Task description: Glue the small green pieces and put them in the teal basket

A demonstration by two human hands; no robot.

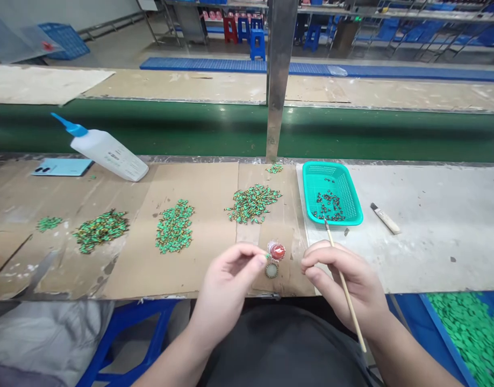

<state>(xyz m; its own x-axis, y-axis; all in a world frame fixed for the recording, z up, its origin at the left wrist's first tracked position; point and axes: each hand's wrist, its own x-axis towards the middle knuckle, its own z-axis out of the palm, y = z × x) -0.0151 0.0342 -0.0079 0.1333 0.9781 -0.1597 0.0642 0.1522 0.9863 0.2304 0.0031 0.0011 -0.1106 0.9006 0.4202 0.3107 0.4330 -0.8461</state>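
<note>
Pinching a small green piece (pixel 267 256) beside the red pot (pixel 277 251), the left hand (pixel 235 285) angles inward, thumb against forefinger; the right hand (pixel 343 279), fingers curled, cradles a slanting thin brush (pixel 345 290) below the teal basket (pixel 353 207).

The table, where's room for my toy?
The biggest bare patch is pale sheet right of the flat brush. A smaller one parts the long green pile from the next pile rightward. Crowded: around the red pot, by the left hand.
</note>
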